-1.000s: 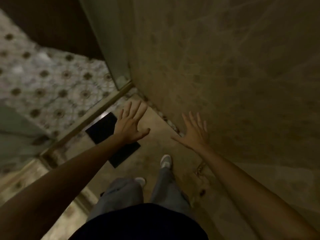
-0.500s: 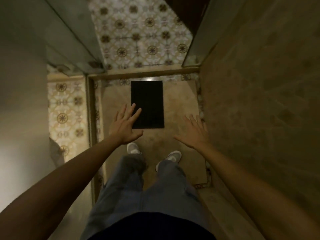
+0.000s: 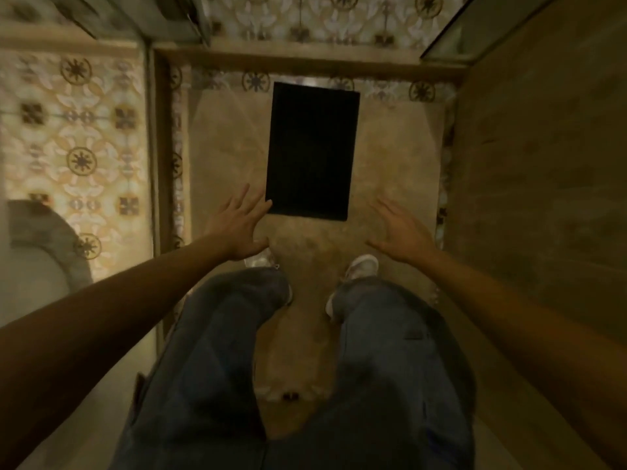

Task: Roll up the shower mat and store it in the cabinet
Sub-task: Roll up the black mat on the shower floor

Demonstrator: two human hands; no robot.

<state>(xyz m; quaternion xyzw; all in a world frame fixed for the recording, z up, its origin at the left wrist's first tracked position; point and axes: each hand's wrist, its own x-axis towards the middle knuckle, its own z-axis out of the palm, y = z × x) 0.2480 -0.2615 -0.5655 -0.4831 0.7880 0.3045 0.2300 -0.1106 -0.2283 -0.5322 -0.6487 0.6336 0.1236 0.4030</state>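
Black mat [image 3: 311, 150] lies flat and unrolled on the tan floor [image 3: 390, 157], ahead of and between both hands. Left hand [image 3: 237, 228] hovers fingers spread, empty, fingertips just beside the mat's near left corner. Right hand [image 3: 403, 232] likewise splayed, empty, apart from the mat

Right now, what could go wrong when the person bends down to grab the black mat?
The shower mat lies flat on smooth stone floor, so it could slide when tugged. Both the left hand and right hand are open and empty, so nothing steadies them. The wall is close on the right; an elbow might bump it.
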